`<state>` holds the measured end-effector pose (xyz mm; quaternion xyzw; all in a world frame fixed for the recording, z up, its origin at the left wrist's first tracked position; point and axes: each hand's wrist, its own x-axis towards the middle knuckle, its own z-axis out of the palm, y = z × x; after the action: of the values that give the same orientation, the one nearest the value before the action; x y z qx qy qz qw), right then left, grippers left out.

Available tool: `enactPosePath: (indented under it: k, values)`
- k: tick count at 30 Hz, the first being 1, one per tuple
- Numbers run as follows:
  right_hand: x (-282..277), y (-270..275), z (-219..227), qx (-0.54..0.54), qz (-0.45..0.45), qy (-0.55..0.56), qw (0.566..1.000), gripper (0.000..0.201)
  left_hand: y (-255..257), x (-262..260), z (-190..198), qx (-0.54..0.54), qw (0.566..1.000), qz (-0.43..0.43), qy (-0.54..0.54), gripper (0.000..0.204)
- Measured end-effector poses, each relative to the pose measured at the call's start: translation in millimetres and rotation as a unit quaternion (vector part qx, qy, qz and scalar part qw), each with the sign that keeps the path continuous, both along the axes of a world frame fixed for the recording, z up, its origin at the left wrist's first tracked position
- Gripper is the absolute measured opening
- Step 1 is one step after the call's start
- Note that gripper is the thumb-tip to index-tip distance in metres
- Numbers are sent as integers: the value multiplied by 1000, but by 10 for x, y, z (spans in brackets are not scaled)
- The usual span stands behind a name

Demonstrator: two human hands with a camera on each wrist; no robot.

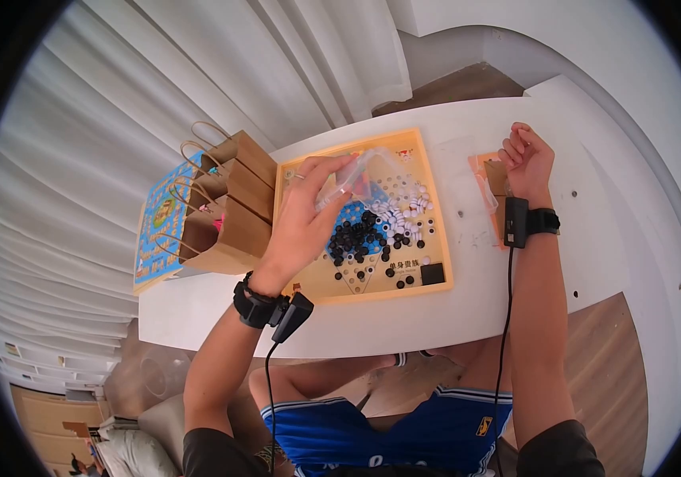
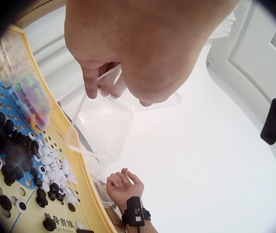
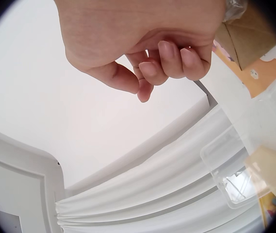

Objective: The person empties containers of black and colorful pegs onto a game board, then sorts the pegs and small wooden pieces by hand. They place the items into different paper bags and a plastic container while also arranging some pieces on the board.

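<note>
The left hand [image 1: 306,216], its thumb and fingers bent, pinches a clear plastic box [image 2: 101,130] by its upper edge, above the wooden game board [image 1: 302,278]. In the left wrist view one clear leaf of the box slopes down from the fingertips, while a second spreads out to the right at an angle, so the two stand apart. In the head view the plastic reaches away from the fingers toward the white pieces [image 1: 404,213]. Which side is its long axis cannot be told, since both leaves are foreshortened.

The right hand [image 1: 528,159] is raised beside the board, fingers loosely curled, and holds nothing; the forearm covers part of an orange packet [image 1: 482,168] on the white table [image 1: 595,262].

Being transparent, the box loses its far edges against the board and tabletop, and the back of the left hand hides some of the fingers. Black pieces [image 1: 350,238] lie heaped over the blue printed pattern, too crowded to count. A clear container of coloured pieces [image 2: 31,103] is partly screened by hand and plastic in the head view
</note>
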<state>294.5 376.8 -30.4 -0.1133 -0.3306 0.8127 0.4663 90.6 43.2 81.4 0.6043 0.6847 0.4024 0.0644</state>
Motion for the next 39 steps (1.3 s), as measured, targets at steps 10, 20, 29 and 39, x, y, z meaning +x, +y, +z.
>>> enactPosePath:
  k: [10, 20, 29, 39]
  values:
    - [20, -18, 27, -1, 4, 2, 1000, 12, -11, 56, 9, 24, 996, 5, -84, 38]
    - [46, -296, 461, 93, 24, 21, 995, 15, -299, -35, -38, 50, 982, 21, -179, 43]
    - [-234, -1431, 1352, 436, 130, -278, 846, 36, -351, 23, -7, 79, 965, 18, -250, 45]
    - [-282, -1752, 1418, 534, 135, -380, 743, 30, -456, 87, -197, 90, 963, -67, -246, 48]
